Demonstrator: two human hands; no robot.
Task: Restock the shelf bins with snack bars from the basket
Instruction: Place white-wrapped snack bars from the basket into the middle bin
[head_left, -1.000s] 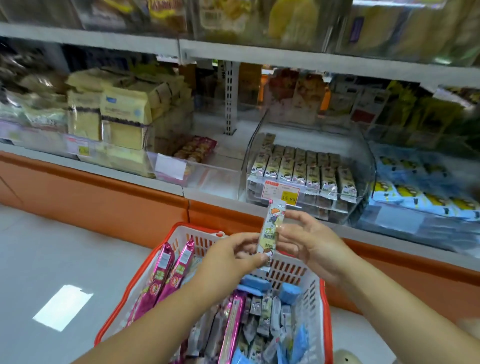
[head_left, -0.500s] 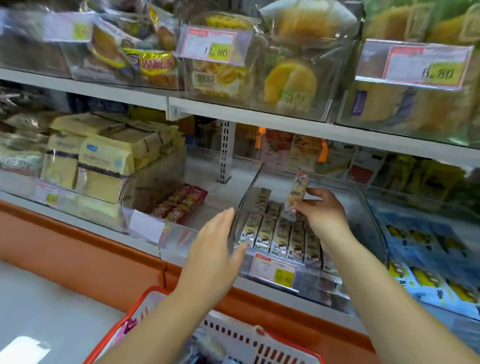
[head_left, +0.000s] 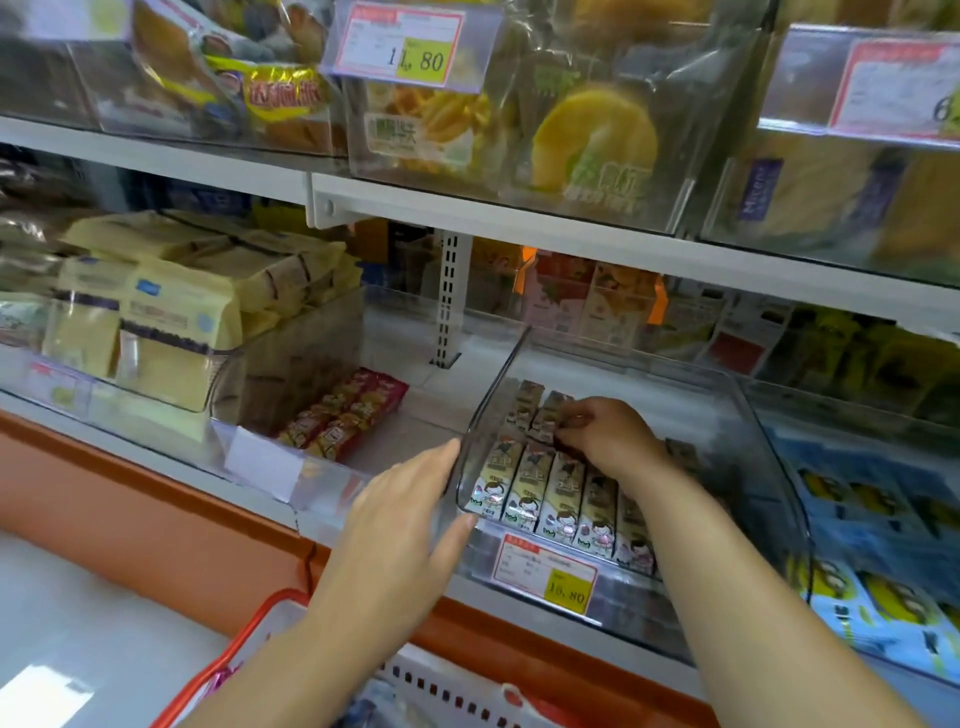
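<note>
Noted glossy cream foil snack bars (head_left: 524, 491) rowed in clear plastic bin (head_left: 753, 415); right hand (head_left: 610, 439) pinching one, left hand (head_left: 400, 525) open.

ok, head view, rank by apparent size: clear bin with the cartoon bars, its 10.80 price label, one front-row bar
1. clear bin
2. 10.80 price label
3. front-row snack bar, about as tall as the label but much narrower

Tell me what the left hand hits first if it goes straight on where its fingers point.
Most likely the left wall of the clear bin. The left hand has its fingertips almost at it, though depth is unclear.
</note>
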